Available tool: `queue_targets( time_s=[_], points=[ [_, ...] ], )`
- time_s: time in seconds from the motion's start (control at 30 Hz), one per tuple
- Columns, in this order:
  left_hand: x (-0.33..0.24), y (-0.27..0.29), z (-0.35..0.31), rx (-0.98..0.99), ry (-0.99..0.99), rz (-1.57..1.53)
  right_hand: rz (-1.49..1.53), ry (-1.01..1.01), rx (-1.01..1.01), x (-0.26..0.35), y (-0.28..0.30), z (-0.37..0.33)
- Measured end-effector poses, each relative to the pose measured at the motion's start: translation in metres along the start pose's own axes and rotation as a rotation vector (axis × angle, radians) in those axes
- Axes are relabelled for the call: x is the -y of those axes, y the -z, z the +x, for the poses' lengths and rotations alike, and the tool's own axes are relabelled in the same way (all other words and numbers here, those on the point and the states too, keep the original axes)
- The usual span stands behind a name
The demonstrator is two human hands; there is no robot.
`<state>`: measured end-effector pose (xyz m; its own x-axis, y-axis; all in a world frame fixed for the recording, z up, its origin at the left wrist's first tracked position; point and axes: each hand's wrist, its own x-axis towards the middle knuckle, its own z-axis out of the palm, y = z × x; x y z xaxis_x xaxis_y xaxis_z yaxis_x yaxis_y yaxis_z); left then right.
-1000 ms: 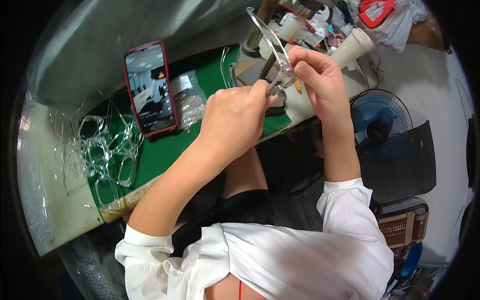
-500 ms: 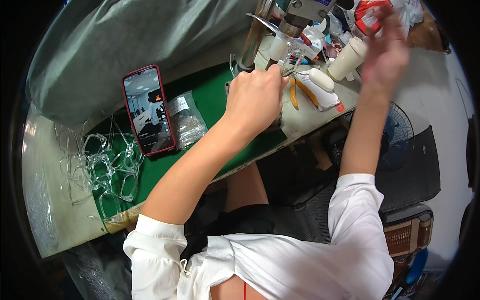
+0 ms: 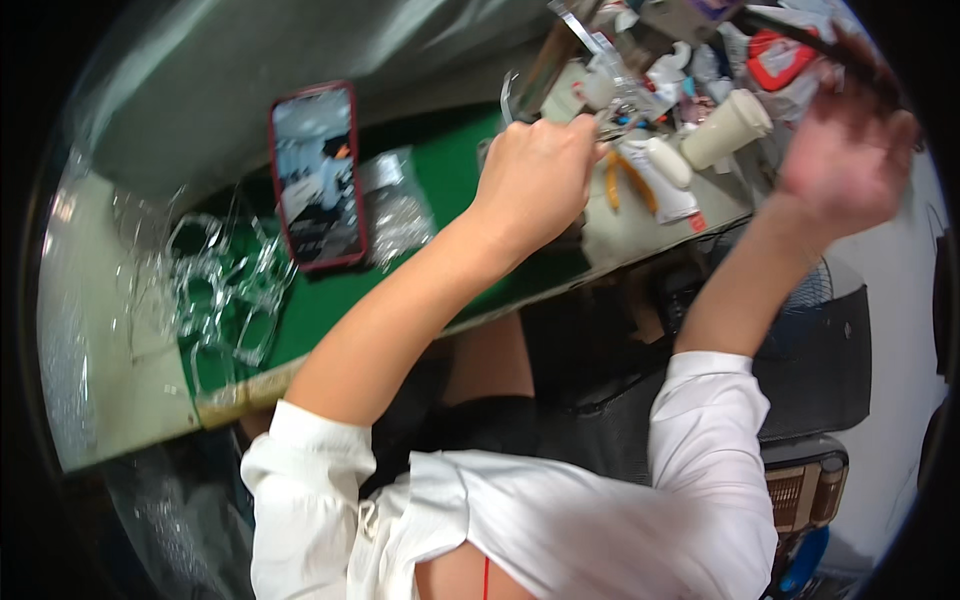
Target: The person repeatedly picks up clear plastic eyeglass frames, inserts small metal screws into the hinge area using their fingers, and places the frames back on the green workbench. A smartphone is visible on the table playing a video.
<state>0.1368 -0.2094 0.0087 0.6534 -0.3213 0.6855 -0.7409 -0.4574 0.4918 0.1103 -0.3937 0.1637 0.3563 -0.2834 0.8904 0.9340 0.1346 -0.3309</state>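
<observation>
Far left of the bench (image 3: 120, 390): a heap of clear plastic eyeglass frames (image 3: 215, 300) is lying on the green mat (image 3: 440, 190), partly spilling onto the pale surface. Next over, a red-cased phone (image 3: 318, 175) is lying face up with its screen lit, and a small clear bag (image 3: 395, 205) is sitting just beside it on the right. Left hand (image 3: 535, 175) is closing in a fist over the mat's right end, gripping a clear eyeglass frame (image 3: 520, 95) that is sticking up past the knuckles toward a metal fixture. Just right of it, orange-handled pliers (image 3: 630, 180) are lying on white paper, near a cream cylinder (image 3: 728, 127) and a red item (image 3: 780, 60) in the clutter. Right hand (image 3: 845, 165) is hanging raised over the bench's right edge, motion-blurred; can't tell whether it's open or holding anything.
</observation>
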Motion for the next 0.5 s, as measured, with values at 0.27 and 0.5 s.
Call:
queue_targets(
  time_s=[0.27,0.5],
  points=[
    [0.046,0.251,-0.178,-0.513,0.221,-0.517,-0.541,-0.177,-0.079,-0.019,0.019,-0.129],
    [0.133,0.479,-0.372,-0.862,0.797,-0.528,-0.476,-0.630,0.203,-0.039,-0.023,-0.245]
  ],
)
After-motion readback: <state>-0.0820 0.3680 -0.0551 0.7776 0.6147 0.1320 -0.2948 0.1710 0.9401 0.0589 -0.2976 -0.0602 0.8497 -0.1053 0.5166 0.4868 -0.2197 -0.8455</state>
